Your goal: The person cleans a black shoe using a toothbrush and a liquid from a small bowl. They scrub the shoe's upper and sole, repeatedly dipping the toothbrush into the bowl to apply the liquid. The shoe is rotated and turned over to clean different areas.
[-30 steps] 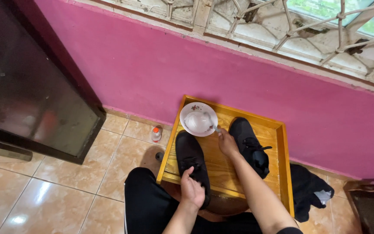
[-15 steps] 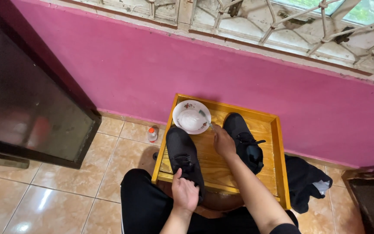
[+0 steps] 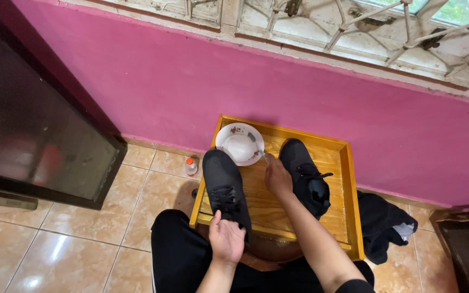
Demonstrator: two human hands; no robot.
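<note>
Hiding shoe heel [image 3: 233,214], left hand [image 3: 227,239]

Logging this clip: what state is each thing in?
Left black mesh shoe: upright, heel in left hand grip.
Right black shoe: upright, untouched.
White floral plate: holds white stuff.
Toothbrush: in right hand, head over plate.
Wooden tray: flat on floor.

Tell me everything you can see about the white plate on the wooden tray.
The plate is round and white, likely ceramic, with a small floral print near its rim. It lies flat in the far left corner of the wooden tray, holding a whitish mound. A thin tool held by the right hand reaches into it. The left black shoe lies just beside its near edge.
</note>
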